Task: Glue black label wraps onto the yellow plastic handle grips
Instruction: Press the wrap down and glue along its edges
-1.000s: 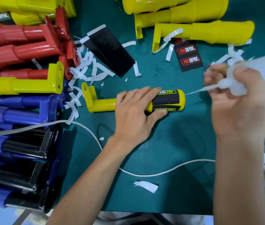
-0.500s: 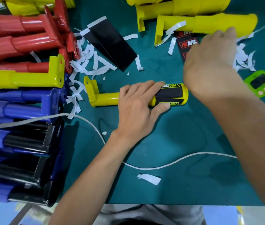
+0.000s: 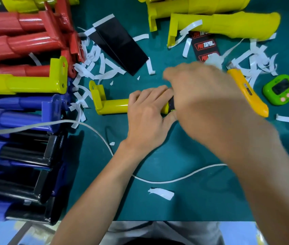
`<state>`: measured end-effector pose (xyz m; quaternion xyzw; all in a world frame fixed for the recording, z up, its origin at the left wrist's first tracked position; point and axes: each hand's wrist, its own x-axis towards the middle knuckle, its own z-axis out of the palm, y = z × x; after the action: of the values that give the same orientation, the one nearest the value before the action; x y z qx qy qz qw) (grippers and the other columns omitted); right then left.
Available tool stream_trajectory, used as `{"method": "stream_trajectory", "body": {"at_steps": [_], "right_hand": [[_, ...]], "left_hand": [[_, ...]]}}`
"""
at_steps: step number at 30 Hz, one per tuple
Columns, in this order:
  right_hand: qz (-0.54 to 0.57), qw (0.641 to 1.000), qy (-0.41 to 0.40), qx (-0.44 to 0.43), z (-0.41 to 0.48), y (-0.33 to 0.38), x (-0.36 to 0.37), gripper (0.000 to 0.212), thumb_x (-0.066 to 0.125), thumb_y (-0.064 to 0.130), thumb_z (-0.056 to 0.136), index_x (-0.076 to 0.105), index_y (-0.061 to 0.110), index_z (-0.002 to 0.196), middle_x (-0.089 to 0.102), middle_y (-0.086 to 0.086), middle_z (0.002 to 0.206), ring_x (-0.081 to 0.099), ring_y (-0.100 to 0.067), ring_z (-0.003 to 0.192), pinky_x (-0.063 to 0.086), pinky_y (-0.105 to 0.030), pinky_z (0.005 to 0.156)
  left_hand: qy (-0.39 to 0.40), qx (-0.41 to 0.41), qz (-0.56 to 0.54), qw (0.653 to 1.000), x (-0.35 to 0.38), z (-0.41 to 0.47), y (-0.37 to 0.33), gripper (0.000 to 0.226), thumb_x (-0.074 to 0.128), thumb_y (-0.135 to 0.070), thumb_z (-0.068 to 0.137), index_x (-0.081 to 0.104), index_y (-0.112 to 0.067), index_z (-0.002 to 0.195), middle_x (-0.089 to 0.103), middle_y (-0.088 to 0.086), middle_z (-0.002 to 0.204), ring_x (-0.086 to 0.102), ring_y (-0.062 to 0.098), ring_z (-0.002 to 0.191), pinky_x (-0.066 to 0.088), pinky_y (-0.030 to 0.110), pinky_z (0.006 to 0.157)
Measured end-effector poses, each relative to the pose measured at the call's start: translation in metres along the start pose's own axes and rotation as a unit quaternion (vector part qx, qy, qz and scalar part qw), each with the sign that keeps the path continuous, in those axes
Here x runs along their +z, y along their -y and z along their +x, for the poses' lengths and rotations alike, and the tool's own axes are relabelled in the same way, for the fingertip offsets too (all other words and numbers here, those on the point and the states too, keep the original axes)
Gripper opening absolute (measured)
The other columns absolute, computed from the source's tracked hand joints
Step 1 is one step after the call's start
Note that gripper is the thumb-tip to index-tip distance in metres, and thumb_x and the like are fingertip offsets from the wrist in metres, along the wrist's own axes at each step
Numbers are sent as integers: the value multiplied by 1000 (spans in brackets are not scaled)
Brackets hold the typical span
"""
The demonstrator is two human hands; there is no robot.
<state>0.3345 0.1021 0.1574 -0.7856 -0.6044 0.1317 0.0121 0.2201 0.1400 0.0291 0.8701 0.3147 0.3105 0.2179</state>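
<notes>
The yellow handle grip (image 3: 112, 106) is lying flat near the middle of the bench (image 3: 184, 206), its bracket end pointing toward the left edge. The black label wrap (image 3: 171, 105) is showing only as a thin band on the grip between the 2 hands. The left hand (image 3: 147, 119) is gripping the shaft, fingers curled over the top and thumb tucked beneath. The right hand (image 3: 204, 96) is covering the wrapped end; it is blurred, so I cannot tell whether it is pinching anything.

Just right of that hand a yellow utility knife (image 3: 248, 96) is lying, with a green timer (image 3: 281, 91) sitting nearer the right edge. Printed labels (image 3: 204, 45) and black sheets (image 3: 120, 45) are lying toward the far edge, with white paper strips (image 3: 97, 68) scattered around them. A white cable (image 3: 158, 181) is curving across the near half. More yellow grips (image 3: 228, 25) are lying along the far edge, red grips (image 3: 25, 32) are filling the far-left corner, and blue grips (image 3: 16, 112) are stacked along the left edge.
</notes>
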Motion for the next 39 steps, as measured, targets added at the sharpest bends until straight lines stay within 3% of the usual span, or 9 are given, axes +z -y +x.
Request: {"method": "stream_trajectory", "body": {"at_steps": [3, 5, 7, 10, 16, 21, 25, 32, 39], "right_hand": [[172, 966, -190, 25, -51, -5, 33, 21, 64, 7, 87, 65, 26, 95, 64, 4, 82, 57, -19, 75, 49, -34, 67], [262, 907, -317, 91, -73, -25, 64, 14, 65, 10, 92, 71, 23, 95, 68, 4, 85, 62, -17, 77, 49, -26, 73], [302, 870, -369, 128, -78, -40, 88, 18, 66, 3, 93, 71, 18, 101, 70, 1, 96, 66, -23, 90, 52, -30, 87], [367, 860, -330, 129, -76, -59, 112, 41, 71, -1, 86, 64, 23, 118, 66, 8, 125, 64, -21, 119, 52, -49, 103], [468, 860, -165, 116, -52, -71, 123, 90, 84, -5, 73, 48, 42, 141, 57, 25, 140, 56, -6, 134, 46, -36, 114], [456, 868, -163, 113, -48, -79, 129, 71, 87, 9, 78, 58, 41, 134, 65, 22, 125, 64, -13, 118, 51, -35, 104], [485, 850, -162, 127, -50, -78, 129, 66, 85, 16, 83, 59, 45, 136, 68, 22, 124, 64, -11, 120, 50, -32, 106], [458, 861, -174, 139, -52, -72, 131, 55, 76, 42, 90, 56, 40, 141, 68, 22, 127, 63, -3, 119, 47, -18, 102], [470, 852, -189, 133, -51, -70, 134, 51, 74, 39, 94, 58, 34, 142, 68, 21, 129, 63, -1, 122, 44, -15, 103]], "left_hand": [[21, -10, 11, 1000, 1, -1, 0, 21, 57, -40, 98, 71, -27, 106, 67, -13, 107, 59, 17, 97, 28, 30, 87], [65, -26, 20, 997, -1, -2, 2, 42, 64, -54, 94, 72, -28, 126, 69, -12, 125, 60, 14, 111, 28, 29, 96], [77, -36, 21, 996, -2, 0, 1, 50, 71, -56, 90, 70, -27, 131, 68, -10, 130, 60, 14, 114, 28, 29, 100], [86, -45, 25, 995, -5, 1, -2, 51, 73, -56, 89, 70, -27, 131, 68, -10, 131, 60, 15, 116, 29, 31, 101], [85, -41, 30, 995, -5, 0, -2, 51, 69, -57, 91, 69, -26, 131, 68, -10, 132, 60, 14, 117, 28, 29, 102], [89, -25, 34, 995, -3, 0, 3, 50, 66, -59, 93, 68, -27, 132, 67, -11, 132, 59, 14, 117, 26, 28, 101], [89, -19, 36, 995, -3, 1, 1, 50, 63, -60, 95, 68, -26, 131, 67, -10, 132, 58, 13, 117, 26, 27, 102], [94, -26, 37, 995, -3, 0, 0, 48, 63, -58, 96, 67, -26, 132, 66, -11, 132, 58, 13, 118, 26, 28, 103], [87, -58, 12, 994, -2, -2, -7, 45, 63, -55, 96, 67, -27, 131, 66, -12, 131, 57, 13, 119, 26, 30, 107]]}}
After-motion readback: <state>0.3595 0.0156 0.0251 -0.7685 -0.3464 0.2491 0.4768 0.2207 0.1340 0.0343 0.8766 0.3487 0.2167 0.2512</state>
